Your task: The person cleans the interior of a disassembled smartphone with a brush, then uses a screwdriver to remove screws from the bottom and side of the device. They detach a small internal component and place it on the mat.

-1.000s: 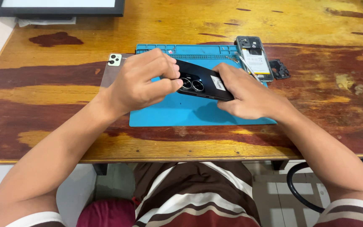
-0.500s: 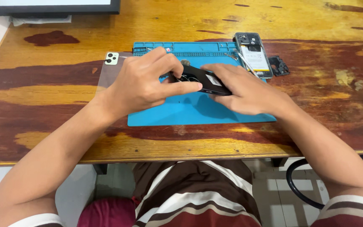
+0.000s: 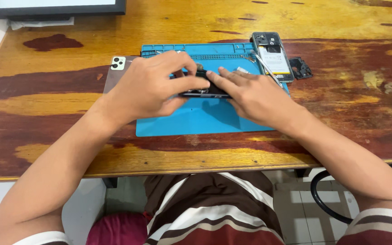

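— Phone (image 3: 205, 90) sat where?
— Edge-up over the blue mat (image 3: 205, 118), so both hands could work its rim. Left hand (image 3: 153, 86) was clamped round one end to steady it; right hand (image 3: 255, 95) pinched the other, fingers pressing along the edge.
— And beyond them?
— An opened phone (image 3: 273, 55), parked clear.

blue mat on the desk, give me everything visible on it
The blue mat is a flat, matte rectangle, rubbery-looking, lying flat on the wooden table. Its far edge carries a row of small moulded compartments and a ridged strip. Both hands, left and right, hold a dark phone over its middle, hiding part of it. An opened phone overlaps its far right corner, with a thin metal tool beside it.
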